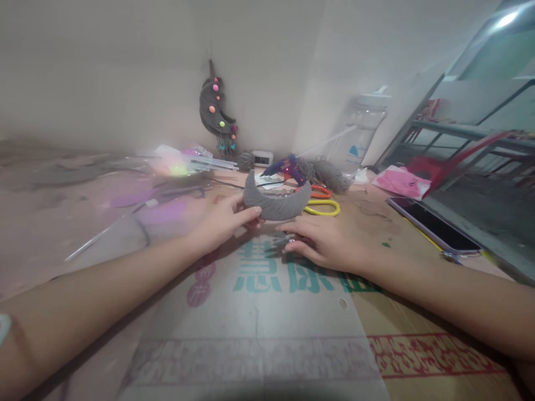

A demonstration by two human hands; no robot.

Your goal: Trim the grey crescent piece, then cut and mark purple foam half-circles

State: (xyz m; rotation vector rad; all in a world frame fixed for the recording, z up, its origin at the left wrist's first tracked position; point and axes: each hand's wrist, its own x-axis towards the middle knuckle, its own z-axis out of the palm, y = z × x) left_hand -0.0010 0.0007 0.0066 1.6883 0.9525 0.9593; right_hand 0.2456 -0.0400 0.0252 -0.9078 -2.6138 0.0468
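- Cardboard (438,317) with red and green print lies nearest me, partly under a pale sheet (251,320); working above it seems wise, to catch drips or scraps.
- With my left hand (221,223) I grip the crescent (278,206) at its left end, thumb in front; a light pinch should spare the wrapped strands.
- My right hand (330,242) is half curled, just beside the crescent's lower edge; whether its fingertips hold something small, I cannot tell. Steadying that wrist on the board would help fine work.
- Just behind the crescent are a yellow handle (324,214) and a red handle (321,189); I should avoid snagging strands there.
- Beyond, the glue gun (288,167) shows a red light, so I'd treat its tip as hot.
- Farther back, a beaded crescent (209,108) hangs on the wall.
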